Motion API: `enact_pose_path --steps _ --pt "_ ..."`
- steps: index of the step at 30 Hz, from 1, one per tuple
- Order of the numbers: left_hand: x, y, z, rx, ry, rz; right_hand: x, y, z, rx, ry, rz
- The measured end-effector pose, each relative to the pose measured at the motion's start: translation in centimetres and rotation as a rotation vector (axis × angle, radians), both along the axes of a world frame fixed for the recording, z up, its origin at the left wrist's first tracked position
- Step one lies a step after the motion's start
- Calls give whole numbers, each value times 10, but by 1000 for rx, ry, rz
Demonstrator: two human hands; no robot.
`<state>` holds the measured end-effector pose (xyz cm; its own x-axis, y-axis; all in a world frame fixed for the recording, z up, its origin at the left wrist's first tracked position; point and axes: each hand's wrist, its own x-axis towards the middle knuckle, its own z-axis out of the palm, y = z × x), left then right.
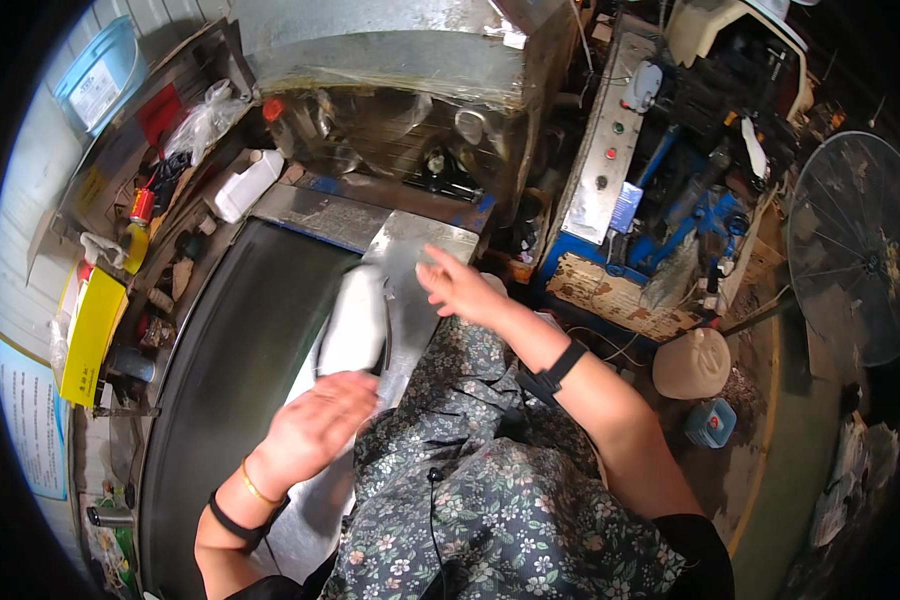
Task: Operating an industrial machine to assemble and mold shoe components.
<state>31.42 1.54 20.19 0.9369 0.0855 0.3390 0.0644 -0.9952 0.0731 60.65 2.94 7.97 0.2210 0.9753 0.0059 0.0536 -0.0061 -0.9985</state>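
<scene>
My left hand (315,425) hovers flat, palm down and fingers together, just below a white shoe sole (355,320) that lies on the dark conveyor belt (240,350). It holds nothing. My right hand (457,285) is raised over the metal plate (420,250) to the right of the sole, fingers spread and blurred, also empty. Both wrists carry black bands. A floral garment covers my body at the bottom of the view.
A metal machine housing (390,60) stands beyond the belt. The left shelf holds a yellow box (90,330), a white plastic jug (245,185) and small bottles. A grey control panel (605,170), a fan (855,250) and a beige canister (692,362) are at right.
</scene>
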Motion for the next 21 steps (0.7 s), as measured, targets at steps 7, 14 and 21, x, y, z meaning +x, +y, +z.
enact_pose_path --steps 7,14,21 --pt "121 0 -97 -655 -448 120 44 -73 -13 291 -93 -340" --pt "229 13 -132 -2205 -91 416 53 -122 57 93 -881 -168" --pt "236 -2 -131 -2059 -261 525 80 -112 28 -12 -552 -34"
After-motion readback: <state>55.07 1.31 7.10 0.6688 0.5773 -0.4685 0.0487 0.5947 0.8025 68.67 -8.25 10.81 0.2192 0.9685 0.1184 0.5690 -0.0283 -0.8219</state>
